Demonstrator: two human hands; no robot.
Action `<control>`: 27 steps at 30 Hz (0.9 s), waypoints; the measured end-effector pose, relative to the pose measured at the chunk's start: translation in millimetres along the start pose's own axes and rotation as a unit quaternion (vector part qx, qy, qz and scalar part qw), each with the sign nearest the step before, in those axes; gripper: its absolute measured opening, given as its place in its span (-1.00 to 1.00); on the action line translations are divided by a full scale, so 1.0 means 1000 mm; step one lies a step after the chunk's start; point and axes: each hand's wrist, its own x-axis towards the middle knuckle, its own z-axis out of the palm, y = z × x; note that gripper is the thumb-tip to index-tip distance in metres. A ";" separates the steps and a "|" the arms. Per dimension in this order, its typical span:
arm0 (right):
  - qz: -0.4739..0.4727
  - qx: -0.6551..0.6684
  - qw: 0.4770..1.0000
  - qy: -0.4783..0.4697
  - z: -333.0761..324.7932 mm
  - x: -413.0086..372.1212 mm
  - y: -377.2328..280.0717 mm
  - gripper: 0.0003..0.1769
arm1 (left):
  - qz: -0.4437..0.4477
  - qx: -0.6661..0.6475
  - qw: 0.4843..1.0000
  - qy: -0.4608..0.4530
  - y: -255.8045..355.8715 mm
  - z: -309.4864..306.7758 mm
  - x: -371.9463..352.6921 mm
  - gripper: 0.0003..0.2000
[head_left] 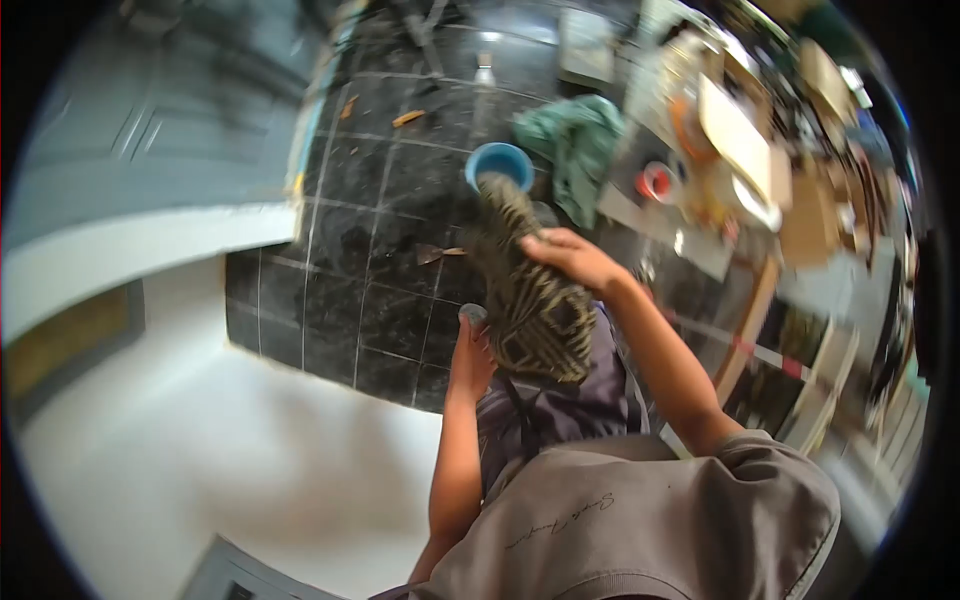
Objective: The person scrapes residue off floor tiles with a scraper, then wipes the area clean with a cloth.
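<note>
**Presently: Both Hands at the Patterned Cloth**

The grey shirt [640, 520] fills the lower centre of the frame, and both bare forearms rise from it. The left hand [470, 358] sits just left of centre, against the lower left edge of the patterned cloth [535, 315]. Its fingers are curled, with a small round grey object [472, 313] at the fingertips. Whether they grip anything cannot be told.

The patterned cloth, olive with dark stripes, hangs bunched at frame centre over a dark garment [560, 405]. The right hand [570, 255] lies on its upper right side, fingers closed over the fabric.

Beyond the cloth's top end, a blue container [499, 160] stands on the black tiled floor [380, 200]. A teal cloth [578, 135] lies just to its right. Blurred clutter occupies the upper right of the frame.
</note>
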 end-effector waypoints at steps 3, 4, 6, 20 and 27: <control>-0.045 0.011 0.998 -0.052 0.018 -0.095 0.024 -0.58 | 0.085 0.238 0.929 0.269 -0.051 0.110 -0.039 -0.78; -0.058 -0.013 0.998 -0.020 0.021 -0.120 0.041 -0.56 | 0.079 0.271 0.916 0.285 -0.061 0.098 -0.053 -0.79; -0.007 -0.075 0.996 0.054 0.027 -0.160 0.061 -0.55 | 0.085 0.335 0.883 0.319 -0.073 0.063 -0.078 -0.77; 0.081 -0.279 0.942 0.170 -0.085 -0.252 0.264 -0.50 | 0.211 0.732 0.614 0.206 -0.262 0.111 -0.097 -0.63; -0.137 -0.319 0.923 0.165 -0.178 -0.390 0.229 -0.15 | 0.070 0.896 0.436 -0.050 -0.384 0.217 -0.104 -0.62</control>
